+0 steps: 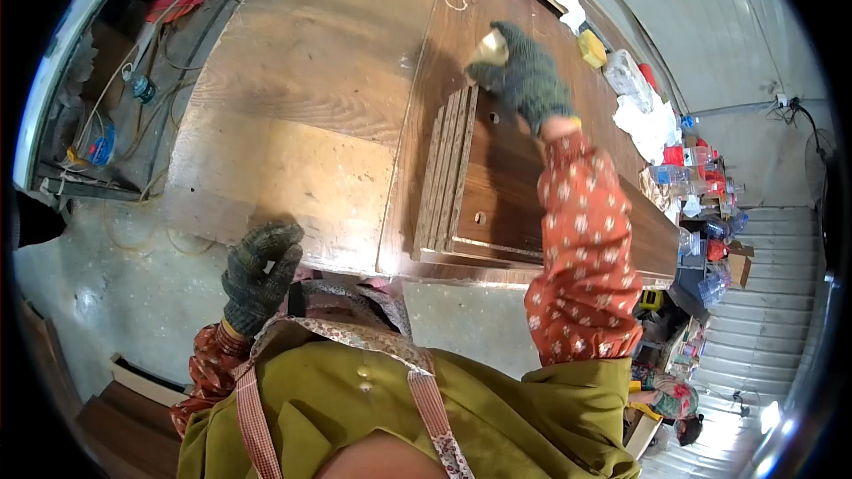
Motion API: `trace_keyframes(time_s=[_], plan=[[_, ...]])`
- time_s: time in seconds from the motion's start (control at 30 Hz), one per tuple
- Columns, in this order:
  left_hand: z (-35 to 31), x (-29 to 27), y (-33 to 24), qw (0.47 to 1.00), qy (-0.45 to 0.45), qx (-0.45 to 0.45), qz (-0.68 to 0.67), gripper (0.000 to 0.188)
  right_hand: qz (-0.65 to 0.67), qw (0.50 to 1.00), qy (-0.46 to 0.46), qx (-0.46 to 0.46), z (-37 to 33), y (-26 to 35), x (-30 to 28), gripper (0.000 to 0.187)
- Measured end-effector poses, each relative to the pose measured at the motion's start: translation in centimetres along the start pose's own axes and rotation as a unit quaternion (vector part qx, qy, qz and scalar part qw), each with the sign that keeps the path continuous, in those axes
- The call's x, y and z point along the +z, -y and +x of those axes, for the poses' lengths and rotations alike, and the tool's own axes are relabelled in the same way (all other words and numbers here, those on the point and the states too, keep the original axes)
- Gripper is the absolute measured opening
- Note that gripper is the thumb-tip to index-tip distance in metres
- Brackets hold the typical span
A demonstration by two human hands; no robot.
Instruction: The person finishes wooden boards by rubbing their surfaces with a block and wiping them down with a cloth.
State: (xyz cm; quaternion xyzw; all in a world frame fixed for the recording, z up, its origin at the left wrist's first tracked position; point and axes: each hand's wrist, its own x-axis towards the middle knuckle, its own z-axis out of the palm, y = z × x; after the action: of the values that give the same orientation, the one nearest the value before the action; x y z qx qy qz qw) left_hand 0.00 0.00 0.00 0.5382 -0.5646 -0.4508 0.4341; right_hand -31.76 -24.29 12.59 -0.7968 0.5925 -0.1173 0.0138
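My right hand (524, 75), in a dark grey-green knit glove, reaches far over the table and is closed round a pale cream pad (493, 47). It is just beyond the far corner of a stack of brown wood-grain boards (501, 186). The top board has round holes, and several pale edges show on its left side. My left hand (262, 275), gloved too, is beside the table's near edge with fingers curled toward the thumb. A tiny light spot shows between them; whether it is held or a gap, I cannot tell.
The wood-grain tabletop (302, 98) has a seam left of the stack. A yellow sponge (592, 49) and white wrapping (643, 124) lie along its far right side, with several plastic bottles (683, 176) beyond. Hoses tangle at upper left. Another person (674, 397) is at lower right.
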Motion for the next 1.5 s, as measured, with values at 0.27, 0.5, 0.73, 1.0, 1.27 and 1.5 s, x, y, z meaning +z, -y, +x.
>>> trace_keyframes(time_s=[0.27, 0.5, 0.73, 1.0, 1.27, 1.5], plan=[[0.3, -1.0, 0.9, 0.996, -0.039, 0.063, 0.040, 0.020, -0.083, 0.995, -0.057, -0.014, -2.0, 2.3, -0.4, 0.057], [0.6, -1.0, 1.3, 0.989, -0.026, 0.128, 0.068, 0.022, -0.046, 0.997, 0.028, -0.058, -15.0, 10.1, -2.3, 0.071], [1.9, -0.9, 0.8, 0.986, 0.019, 0.147, 0.082, 0.022, -0.026, 0.999, -0.017, -0.040, -26.5, 12.7, -2.5, 0.082], [3.7, 0.8, -1.7, 0.973, 0.098, 0.179, 0.110, 0.021, -0.042, 0.993, -0.104, 0.022, -28.7, 13.7, 1.4, 0.076], [6.1, 3.1, -3.9, 0.979, 0.124, 0.160, 0.031, 0.021, 0.011, 0.989, -0.140, 0.038, -25.6, 12.9, -0.1, 0.074], [12.8, 5.6, -4.2, 0.802, 0.015, 0.528, 0.278, 0.032, 0.058, 0.980, -0.154, 0.108, -26.7, 10.9, -2.0, 0.071]])
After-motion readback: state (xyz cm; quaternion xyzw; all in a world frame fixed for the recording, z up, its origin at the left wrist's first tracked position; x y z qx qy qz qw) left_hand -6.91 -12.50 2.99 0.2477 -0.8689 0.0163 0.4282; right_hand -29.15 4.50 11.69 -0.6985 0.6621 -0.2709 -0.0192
